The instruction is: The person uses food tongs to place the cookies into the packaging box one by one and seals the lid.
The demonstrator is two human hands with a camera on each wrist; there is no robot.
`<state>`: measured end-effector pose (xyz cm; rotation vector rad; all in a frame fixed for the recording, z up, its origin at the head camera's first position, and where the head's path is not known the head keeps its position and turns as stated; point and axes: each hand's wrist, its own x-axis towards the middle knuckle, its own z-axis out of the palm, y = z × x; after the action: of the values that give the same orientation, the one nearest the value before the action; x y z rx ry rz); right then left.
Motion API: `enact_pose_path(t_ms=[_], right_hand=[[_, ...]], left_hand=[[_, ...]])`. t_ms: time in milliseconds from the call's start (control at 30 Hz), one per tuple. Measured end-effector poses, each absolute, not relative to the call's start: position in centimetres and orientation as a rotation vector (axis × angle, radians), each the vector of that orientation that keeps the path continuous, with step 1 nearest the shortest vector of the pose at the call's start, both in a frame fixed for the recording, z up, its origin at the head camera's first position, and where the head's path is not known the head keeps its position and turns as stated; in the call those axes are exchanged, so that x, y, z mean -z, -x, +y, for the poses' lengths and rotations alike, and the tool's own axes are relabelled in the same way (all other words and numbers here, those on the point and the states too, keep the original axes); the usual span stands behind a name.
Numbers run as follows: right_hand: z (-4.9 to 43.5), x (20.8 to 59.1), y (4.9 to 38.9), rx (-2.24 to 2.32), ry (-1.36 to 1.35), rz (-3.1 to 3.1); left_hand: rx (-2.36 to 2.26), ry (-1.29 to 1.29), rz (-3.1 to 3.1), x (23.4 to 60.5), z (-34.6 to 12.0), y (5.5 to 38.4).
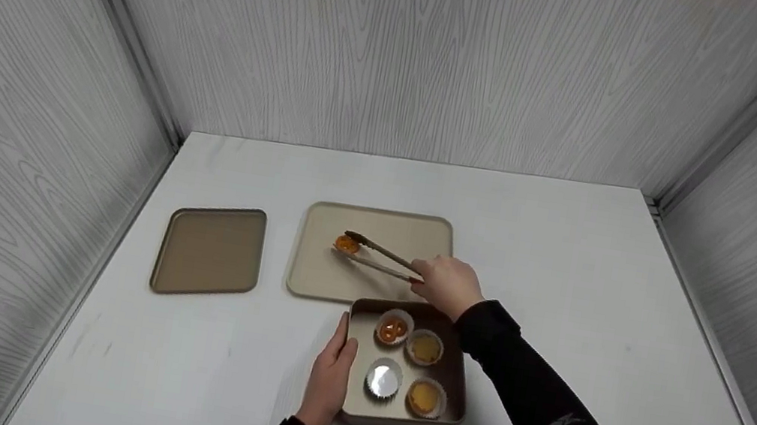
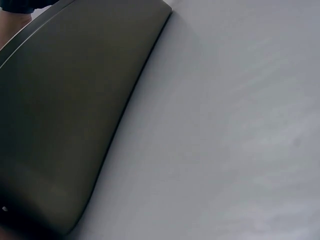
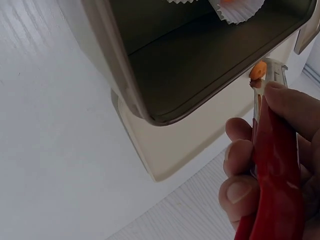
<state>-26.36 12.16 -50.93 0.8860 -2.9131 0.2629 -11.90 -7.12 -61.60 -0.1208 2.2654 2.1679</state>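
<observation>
My right hand (image 1: 447, 284) grips a pair of tongs (image 3: 275, 165) with red handles and metal arms. Between the tong tips, low over the cream tray (image 1: 314, 282), is a small orange-brown pretzel (image 1: 346, 244). My left hand (image 1: 328, 379) holds the left wall of a deep square baking tin (image 1: 355, 408), thumb at the rim and fingers along the outside. Inside the tin stand several paper cups: one with a pretzel (image 1: 393, 331), two with yellow cookies (image 1: 425, 397), and a cup (image 1: 384, 379) whose shiny silver bottom shows.
A flat brown square lid or tray (image 1: 209, 250) lies to the left on the white table (image 1: 566, 273). The tin stands just in front of the cream tray, their edges overlapping in the head view. Grey wood-grain panels (image 1: 410, 58) enclose the table at the back and sides.
</observation>
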Motion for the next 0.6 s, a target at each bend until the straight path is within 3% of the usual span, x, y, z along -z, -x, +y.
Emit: enact_pose_path(t_ms=[600], right_hand=[[12.34,51.31,25.89,-0.177,-0.872,-2.823]], left_hand=[[-2.176,0.119,2.286,61.78,-7.32,11.92]])
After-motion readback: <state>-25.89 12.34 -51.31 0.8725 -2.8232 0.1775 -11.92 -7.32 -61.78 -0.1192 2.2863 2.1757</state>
